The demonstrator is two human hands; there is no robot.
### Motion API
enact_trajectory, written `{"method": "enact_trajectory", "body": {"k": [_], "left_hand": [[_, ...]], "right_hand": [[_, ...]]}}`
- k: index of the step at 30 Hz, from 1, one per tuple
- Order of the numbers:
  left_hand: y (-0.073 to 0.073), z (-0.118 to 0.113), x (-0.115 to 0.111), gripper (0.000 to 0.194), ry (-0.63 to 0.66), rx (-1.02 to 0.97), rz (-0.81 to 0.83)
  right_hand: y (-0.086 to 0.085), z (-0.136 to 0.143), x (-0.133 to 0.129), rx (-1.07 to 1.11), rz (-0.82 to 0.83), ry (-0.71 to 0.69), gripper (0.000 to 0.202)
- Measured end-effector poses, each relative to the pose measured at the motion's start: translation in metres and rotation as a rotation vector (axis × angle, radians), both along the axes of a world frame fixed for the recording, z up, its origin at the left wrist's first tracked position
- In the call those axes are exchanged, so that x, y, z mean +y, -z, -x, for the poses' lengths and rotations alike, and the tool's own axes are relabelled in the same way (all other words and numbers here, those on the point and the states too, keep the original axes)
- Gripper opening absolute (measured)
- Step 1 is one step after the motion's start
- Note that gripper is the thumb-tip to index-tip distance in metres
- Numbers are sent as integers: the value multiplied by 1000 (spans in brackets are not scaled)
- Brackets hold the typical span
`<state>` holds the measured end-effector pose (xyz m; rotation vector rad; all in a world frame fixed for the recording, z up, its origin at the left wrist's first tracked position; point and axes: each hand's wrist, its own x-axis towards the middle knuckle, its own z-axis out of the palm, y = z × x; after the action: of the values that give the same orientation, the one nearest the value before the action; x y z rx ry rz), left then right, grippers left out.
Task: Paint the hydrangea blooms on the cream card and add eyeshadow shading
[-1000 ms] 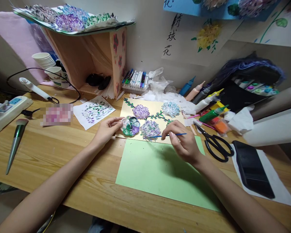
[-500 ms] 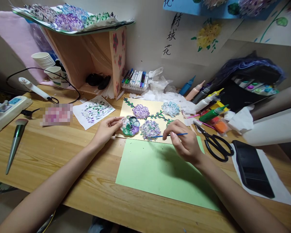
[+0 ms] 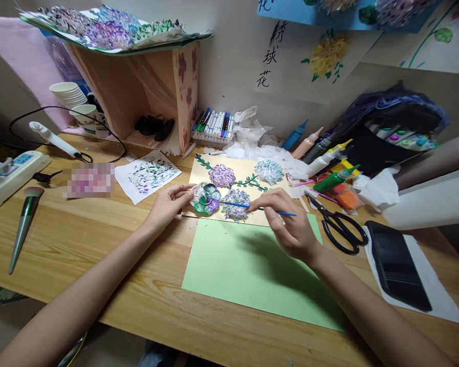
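My left hand (image 3: 175, 200) grips the rim of a small flower-shaped paint palette (image 3: 201, 205), smeared with green, purple and white paint. In my right hand (image 3: 286, 216) is a thin blue paintbrush (image 3: 235, 205), its tip at the palette's right edge. Beneath both lies a cream sheet (image 3: 281, 193) bearing a painted green branch and three raised flower heads: a purple one (image 3: 222, 175), a light blue one (image 3: 269, 172) and a mixed purple-white one (image 3: 237, 198), which the brush crosses. A light green sheet (image 3: 248, 275) sits just below it.
Black scissors (image 3: 342, 229) and a phone (image 3: 400, 265) lie on the right, near several paint bottles (image 3: 334, 178). To the left are a paint-spotted paper (image 3: 147, 176), a large makeup brush (image 3: 25, 227) and a power strip (image 3: 19, 176). Markers (image 3: 214, 125) stand behind, beside an open box (image 3: 187, 97).
My right hand has tilted the paintbrush and shifted its tip left and up, from the lower edge of the mixed flower head to the palette. My left hand stays put.
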<state>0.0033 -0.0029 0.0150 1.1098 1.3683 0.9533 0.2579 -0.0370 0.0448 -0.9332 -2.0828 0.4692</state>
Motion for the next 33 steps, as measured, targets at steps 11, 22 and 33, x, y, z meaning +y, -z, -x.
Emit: {"method": "enact_trajectory", "body": {"k": [11,22,33], "left_hand": [[6,3,2,46,48,-19,-51],[5,4,2,49,54,-32,-38],[0,1,0,44,7,-16,-21]], "right_hand": [[5,1,3,-98,90,-32,23],[-4,-6,4,6,21,35,23],[-7,-20,17,7,98,101,34]]}}
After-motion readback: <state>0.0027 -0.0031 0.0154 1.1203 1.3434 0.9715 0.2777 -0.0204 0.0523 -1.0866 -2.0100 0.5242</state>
